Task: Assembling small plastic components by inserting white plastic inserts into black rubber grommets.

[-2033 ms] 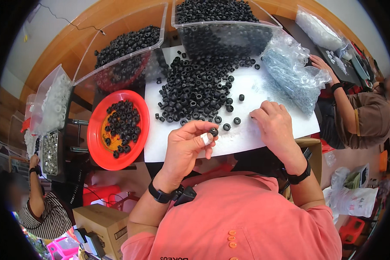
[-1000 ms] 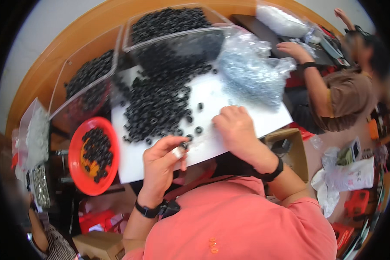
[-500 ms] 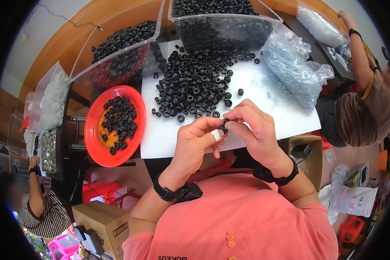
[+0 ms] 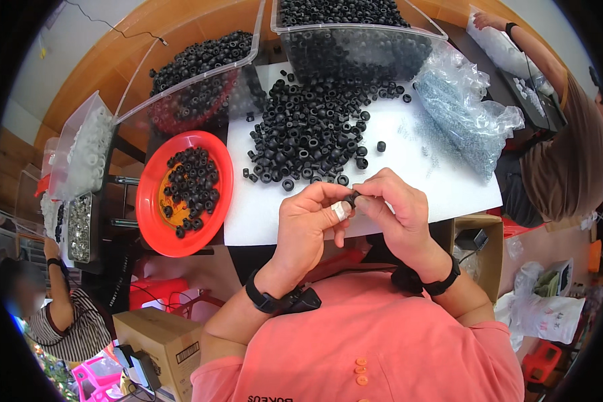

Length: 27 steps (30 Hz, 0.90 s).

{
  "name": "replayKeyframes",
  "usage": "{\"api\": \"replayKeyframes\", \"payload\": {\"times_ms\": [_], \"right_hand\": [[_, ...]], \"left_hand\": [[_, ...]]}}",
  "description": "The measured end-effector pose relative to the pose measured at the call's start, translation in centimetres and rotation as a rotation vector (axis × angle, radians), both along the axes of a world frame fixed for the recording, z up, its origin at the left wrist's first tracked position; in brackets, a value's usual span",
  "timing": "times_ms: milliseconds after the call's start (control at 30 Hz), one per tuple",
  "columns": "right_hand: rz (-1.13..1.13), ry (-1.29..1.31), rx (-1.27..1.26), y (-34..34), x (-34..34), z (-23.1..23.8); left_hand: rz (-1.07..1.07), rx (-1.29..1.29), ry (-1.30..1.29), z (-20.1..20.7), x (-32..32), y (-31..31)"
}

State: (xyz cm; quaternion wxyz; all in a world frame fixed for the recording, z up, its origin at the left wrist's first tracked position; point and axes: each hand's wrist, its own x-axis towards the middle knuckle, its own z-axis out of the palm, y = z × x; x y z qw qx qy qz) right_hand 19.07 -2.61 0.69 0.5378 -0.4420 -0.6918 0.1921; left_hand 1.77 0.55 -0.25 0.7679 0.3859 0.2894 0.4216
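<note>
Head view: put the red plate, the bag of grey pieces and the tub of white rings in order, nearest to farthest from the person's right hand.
From the right hand:
1. Bag of grey pieces, upper right.
2. Red plate, on the left.
3. Tub of white rings, farthest left.

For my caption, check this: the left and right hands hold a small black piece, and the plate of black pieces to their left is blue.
The plate is red, not blue, as the head view shows. The left hand and right hand do hold a small black piece.
</note>
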Motion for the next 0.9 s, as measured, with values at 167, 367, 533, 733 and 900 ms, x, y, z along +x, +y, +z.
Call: {"api": "replayKeyframes", "payload": {"times_ms": [167, 367, 533, 733, 900], "right_hand": [[0.055, -0.096, 0.011, 0.3, 0.8, 1.0], [-0.067, -0.374, 0.200, 0.3, 0.6, 1.4], [-0.023, -0.304, 0.151, 0.6, 0.9, 0.4], [0.050, -0.159, 0.043, 0.5, 0.7, 0.5], [-0.012, -0.337, 0.281, 0.8, 0.6, 0.6]], "left_hand": [[-0.012, 0.007, 0.038, 0.0, 0.1, -0.1], [-0.007, 0.044, 0.128, 0.2, 0.2, -0.3], [0.043, 0.063, 0.127, 0.1, 0.4, -0.6], [0.041, 0.000, 0.069, 0.2, 0.2, -0.6], [0.024, -0.028, 0.059, 0.5, 0.1, -0.6]]}}
